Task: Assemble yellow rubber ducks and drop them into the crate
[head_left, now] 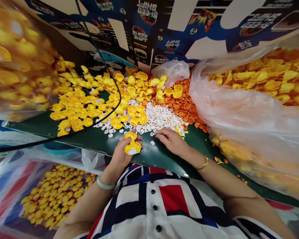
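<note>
My left hand (121, 153) is closed round a yellow plastic duck shell (132, 144), held just above the dark green table (161, 156). My right hand (171, 139) lies palm down on the table at the near edge of a pile of small white pieces (159, 120), its fingers curled among them; what they pinch, if anything, is hidden. Behind the white pieces lies a heap of yellow duck shells (89, 103), and to the right of them a heap of orange beak pieces (184, 106).
A black cable (107, 71) curves across the yellow heap. Clear plastic bags of yellow parts stand at the right (264, 99) and upper left (12, 59). Below the table at left is a bag of finished yellow ducks (57, 196). Printed cardboard (164, 30) walls the back.
</note>
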`<act>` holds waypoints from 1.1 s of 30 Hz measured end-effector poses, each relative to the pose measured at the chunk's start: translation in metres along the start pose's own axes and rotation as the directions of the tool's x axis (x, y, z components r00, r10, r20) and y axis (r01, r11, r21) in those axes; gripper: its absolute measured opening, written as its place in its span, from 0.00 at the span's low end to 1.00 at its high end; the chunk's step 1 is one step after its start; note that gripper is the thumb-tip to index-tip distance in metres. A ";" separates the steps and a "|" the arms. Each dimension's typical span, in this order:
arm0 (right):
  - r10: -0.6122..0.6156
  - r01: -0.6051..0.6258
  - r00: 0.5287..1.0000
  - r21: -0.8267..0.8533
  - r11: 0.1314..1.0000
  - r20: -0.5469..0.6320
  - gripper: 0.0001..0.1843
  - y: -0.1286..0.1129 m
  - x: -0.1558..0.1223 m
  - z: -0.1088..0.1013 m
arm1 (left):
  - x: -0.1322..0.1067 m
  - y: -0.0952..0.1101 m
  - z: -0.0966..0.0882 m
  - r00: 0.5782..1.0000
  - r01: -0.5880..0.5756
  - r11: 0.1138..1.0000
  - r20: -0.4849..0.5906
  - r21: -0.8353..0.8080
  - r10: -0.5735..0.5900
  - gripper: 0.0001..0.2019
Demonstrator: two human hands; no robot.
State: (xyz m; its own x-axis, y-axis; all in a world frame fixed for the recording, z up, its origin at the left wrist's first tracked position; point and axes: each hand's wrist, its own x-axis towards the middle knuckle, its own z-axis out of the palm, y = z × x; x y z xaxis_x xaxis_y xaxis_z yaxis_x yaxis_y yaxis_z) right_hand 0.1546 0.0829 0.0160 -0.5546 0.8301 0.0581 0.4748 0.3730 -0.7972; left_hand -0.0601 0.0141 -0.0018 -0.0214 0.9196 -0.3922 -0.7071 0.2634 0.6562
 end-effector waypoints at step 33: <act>0.272 -0.150 0.938 0.453 0.879 -0.217 0.15 0.036 -0.010 -0.060 | 0.033 -0.012 0.036 0.977 0.111 0.963 0.152 0.247 -0.151 0.19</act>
State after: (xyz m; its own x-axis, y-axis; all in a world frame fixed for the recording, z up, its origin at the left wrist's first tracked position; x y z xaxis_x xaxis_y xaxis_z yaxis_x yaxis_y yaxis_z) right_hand 0.2185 0.1136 0.0228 -0.2429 0.9695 -0.0322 0.1913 0.0154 -0.9814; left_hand -0.0267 0.0519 0.0005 0.1934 0.9027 -0.3844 -0.5087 0.4272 0.7474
